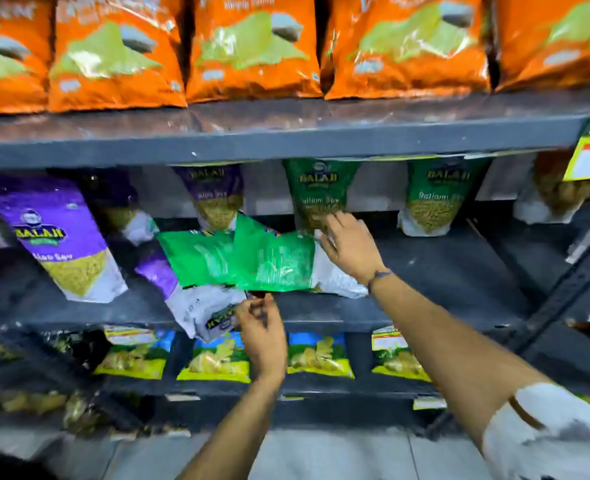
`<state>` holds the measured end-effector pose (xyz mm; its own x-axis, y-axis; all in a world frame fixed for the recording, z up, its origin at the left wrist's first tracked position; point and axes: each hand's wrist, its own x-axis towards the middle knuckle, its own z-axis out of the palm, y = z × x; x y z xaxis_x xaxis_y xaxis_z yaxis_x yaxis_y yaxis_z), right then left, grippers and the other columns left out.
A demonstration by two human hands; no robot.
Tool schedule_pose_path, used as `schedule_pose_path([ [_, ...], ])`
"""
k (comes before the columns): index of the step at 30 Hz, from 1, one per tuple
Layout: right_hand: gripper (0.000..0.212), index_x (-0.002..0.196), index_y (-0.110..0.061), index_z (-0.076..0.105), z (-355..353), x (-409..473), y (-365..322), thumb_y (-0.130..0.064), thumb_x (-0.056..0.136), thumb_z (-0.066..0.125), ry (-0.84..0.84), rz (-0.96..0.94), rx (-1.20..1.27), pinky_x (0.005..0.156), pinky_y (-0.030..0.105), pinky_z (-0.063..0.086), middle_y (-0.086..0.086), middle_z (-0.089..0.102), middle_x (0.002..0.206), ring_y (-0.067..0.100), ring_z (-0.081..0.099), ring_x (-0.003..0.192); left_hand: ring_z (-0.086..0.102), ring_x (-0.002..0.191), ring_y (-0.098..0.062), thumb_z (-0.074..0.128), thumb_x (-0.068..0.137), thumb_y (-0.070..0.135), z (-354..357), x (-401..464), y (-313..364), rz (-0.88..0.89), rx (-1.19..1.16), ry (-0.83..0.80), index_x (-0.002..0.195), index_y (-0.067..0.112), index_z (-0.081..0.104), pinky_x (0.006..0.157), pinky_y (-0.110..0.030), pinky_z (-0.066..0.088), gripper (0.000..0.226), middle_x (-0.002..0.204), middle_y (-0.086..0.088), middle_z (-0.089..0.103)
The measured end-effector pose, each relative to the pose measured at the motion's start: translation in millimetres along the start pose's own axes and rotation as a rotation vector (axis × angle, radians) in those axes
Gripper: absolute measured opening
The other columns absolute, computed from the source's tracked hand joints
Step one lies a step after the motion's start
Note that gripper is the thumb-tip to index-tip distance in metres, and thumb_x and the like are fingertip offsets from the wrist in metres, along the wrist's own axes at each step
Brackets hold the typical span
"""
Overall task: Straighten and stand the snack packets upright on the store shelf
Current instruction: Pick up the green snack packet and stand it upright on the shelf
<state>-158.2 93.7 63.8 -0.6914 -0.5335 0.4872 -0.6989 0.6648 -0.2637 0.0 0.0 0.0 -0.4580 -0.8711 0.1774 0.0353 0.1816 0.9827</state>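
The left hand (262, 336) hovers half-curled at the front lip of the dark metal middle shelf (425, 271), fingers loose, gripping nothing, just below the fallen green plastic snack packets (241, 259). The right hand (350, 245), fingers spread, rests on their white right end, beside a standing green packet (318, 192). The flat purple-and-white packet (196, 306) overhangs the edge; I'd judge that lifting the green ones could drag it off.

Hands (350, 245) reach toppled packets (273, 259) (green).
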Motion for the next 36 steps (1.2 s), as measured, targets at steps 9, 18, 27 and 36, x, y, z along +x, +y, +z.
schedule_pose_path([
  [9,0.053,0.142,-0.004,0.04,54,84,43,-0.037,0.101,0.032,-0.847,0.07,0.341,0.114,0.029,0.023,0.017,0.034,0.154,0.029,0.03,0.144,0.049,0.064,-0.017,0.049,0.094,0.023,92,16,-6,-0.611,-0.313,-0.018,0.104,0.017,0.043,0.051,-0.024,0.038,0.013,0.077,-0.004,0.052],
  [18,0.037,0.131,0.002,0.049,-5,2,147,-0.014,0.098,0.046,-0.408,0.402,0.984,0.094,0.002,0.036,0.006,0.053,0.133,0.01,0.046,0.118,0.059,0.095,-0.02,0.044,0.096,0.022,153,-6,12,-0.114,-0.111,-0.23,0.112,0.027,0.053,0.086,-0.054,0.051,0.019,0.112,-0.008,0.063],
  [27,0.036,0.131,0.004,0.044,-45,-79,230,-0.012,0.098,0.044,0.352,0.69,0.838,0.114,0.021,0.03,0.022,0.047,0.139,0.019,0.045,0.127,0.061,0.096,-0.038,0.039,0.094,0.022,268,-26,32,0.171,0.05,-0.673,0.108,-0.001,0.052,0.083,-0.06,0.05,0.03,0.105,-0.025,0.063],
  [36,0.046,0.14,-0.001,0.037,-32,-103,222,-0.015,0.097,0.046,0.643,0.959,0.832,0.116,0.031,0.028,0.018,0.041,0.148,0.026,0.039,0.138,0.027,0.143,-0.015,0.014,0.094,0.054,305,-16,13,-0.39,-0.324,-0.721,0.146,0.021,0.026,0.121,-0.041,0.019,0.063,0.157,0.0,0.026],
])
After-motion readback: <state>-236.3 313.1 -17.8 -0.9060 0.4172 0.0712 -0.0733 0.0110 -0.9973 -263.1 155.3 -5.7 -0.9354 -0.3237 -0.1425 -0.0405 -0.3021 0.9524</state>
